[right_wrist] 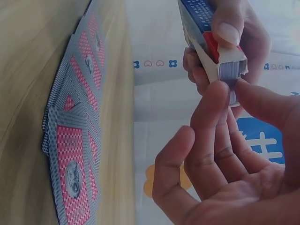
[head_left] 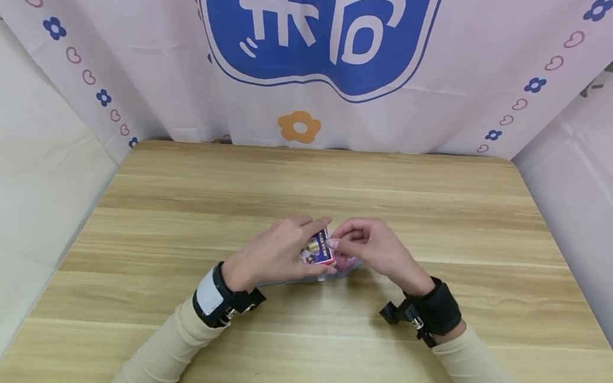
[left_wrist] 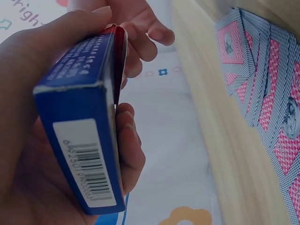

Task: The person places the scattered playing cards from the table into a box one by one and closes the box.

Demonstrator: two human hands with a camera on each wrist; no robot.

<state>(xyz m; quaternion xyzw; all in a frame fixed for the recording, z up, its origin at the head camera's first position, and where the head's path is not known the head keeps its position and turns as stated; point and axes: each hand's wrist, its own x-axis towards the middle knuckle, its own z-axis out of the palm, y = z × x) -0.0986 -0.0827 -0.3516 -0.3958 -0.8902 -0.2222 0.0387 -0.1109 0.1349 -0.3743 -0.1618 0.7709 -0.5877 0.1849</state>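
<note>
My left hand (head_left: 272,251) grips a blue playing-card box (head_left: 315,250) above the table, fingers along one side and thumb along the other. A barcode marks the end of the box nearest the left wrist camera. At the far end the box is open, its torn white edge around a stack of playing cards (right_wrist: 228,71). My right hand (head_left: 377,248) pinches that stack at the box mouth between thumb and index finger, the other fingers loosely bent. Below both hands, loose playing cards (right_wrist: 75,176) with red and grey backs lie overlapped in a spread.
The wooden table (head_left: 307,185) extends around the hands on all sides. A white curtain (head_left: 148,85) with a blue emblem hangs behind its far edge, and pale cloth covers the left and right sides. Each wrist wears a black camera strap (head_left: 437,307).
</note>
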